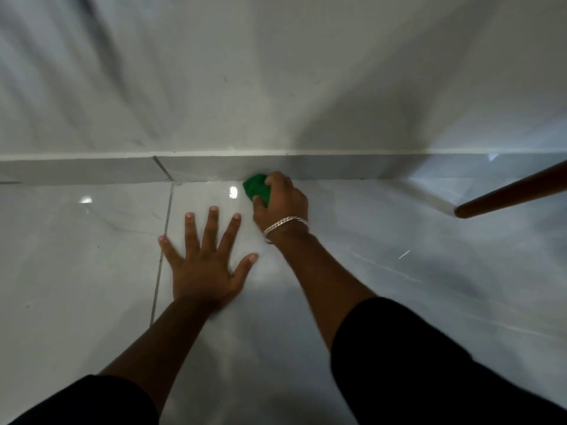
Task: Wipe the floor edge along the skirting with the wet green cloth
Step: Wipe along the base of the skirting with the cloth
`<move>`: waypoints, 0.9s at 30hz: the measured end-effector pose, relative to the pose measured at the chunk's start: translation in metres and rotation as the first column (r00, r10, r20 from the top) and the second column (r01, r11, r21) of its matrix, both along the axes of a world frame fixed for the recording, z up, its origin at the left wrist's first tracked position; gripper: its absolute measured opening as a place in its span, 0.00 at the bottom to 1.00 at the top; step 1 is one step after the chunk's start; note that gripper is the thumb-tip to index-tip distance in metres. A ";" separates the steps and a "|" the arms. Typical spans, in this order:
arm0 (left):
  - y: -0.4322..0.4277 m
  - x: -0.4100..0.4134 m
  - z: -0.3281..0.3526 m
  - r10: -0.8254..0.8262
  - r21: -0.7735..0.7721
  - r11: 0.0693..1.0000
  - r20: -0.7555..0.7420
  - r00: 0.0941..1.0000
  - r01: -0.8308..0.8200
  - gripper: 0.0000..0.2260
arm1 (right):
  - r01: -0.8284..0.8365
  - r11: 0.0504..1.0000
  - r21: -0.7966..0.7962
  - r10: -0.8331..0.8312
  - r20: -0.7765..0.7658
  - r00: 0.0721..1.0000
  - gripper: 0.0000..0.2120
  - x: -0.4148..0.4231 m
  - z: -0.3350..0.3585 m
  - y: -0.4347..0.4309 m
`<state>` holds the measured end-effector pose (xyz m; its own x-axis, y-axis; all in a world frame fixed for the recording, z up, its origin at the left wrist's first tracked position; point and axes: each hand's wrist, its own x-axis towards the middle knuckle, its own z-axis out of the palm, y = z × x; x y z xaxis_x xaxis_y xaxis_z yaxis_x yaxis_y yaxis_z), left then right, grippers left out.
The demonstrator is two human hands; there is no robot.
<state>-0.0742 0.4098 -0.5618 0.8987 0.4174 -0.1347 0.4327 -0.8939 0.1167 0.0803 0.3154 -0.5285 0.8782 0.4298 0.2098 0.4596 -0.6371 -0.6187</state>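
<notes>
Right under the right hand's [280, 197] grip, closed around it, the green cloth [257, 189] sits bunched against the skirting [122, 170], left hand [204, 268] splayed flat beside it, and honestly that palm could slip on the wet glossy floor [399, 286].

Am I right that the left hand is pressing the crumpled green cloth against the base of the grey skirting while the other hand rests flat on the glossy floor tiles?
Not quite: the head view shows the right hand pressing the crumpled green cloth against the grey skirting, while the left hand rests flat on the glossy floor tiles.
</notes>
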 end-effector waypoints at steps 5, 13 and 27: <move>0.001 0.000 0.003 -0.013 -0.025 1.000 -0.011 1.000 0.013 0.36 | -0.093 0.979 -0.180 0.086 -0.050 0.995 0.20 0.028 0.009 -0.044; 0.002 -0.001 0.002 -0.008 -0.048 0.999 -0.002 1.000 0.008 0.36 | 0.307 0.924 -0.229 -0.330 -0.071 0.941 0.14 0.083 0.020 -0.144; 0.001 0.011 0.003 -0.012 -0.066 0.998 -0.027 1.000 0.010 0.36 | 0.081 0.966 -0.245 -0.087 -0.016 0.996 0.20 0.070 0.009 -0.117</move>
<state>-0.0635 0.4105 -0.5587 0.8987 0.3972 -0.1859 0.4269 -0.8893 0.1639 0.1503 0.1983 -0.5195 0.9171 0.3896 0.0839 0.3836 -0.8056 -0.4515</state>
